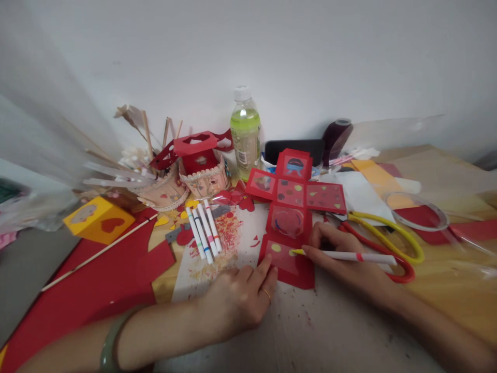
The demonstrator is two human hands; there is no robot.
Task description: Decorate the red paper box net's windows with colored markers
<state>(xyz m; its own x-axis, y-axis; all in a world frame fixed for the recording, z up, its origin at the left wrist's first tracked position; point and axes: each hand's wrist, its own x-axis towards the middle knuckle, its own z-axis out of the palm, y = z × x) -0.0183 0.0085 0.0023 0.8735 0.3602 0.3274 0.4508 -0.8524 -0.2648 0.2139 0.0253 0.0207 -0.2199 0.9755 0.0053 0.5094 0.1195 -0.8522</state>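
Note:
A flat red paper cutout in a cross shape, like an unfolded box (289,223), lies with drawings on its panels. My left hand (240,295) rests its fingertips on the left edge of the nearest panel; the fingers are stretched out and hold nothing. My right hand (345,259) grips a white felt-tip marker (349,256) with a red band. Its yellow tip touches that same panel, at the right one of two pale yellow spots. Several capped white markers (204,230) lie side by side to the left of the cutout.
Behind the cutout stand a bottle with green liquid (245,134) and a dark phone (294,153). Scissors with red and yellow handles (404,243) lie right. At left are decorated baskets (205,178), a yellow paper box (99,220), a wooden stick (101,251) and red paper (101,290).

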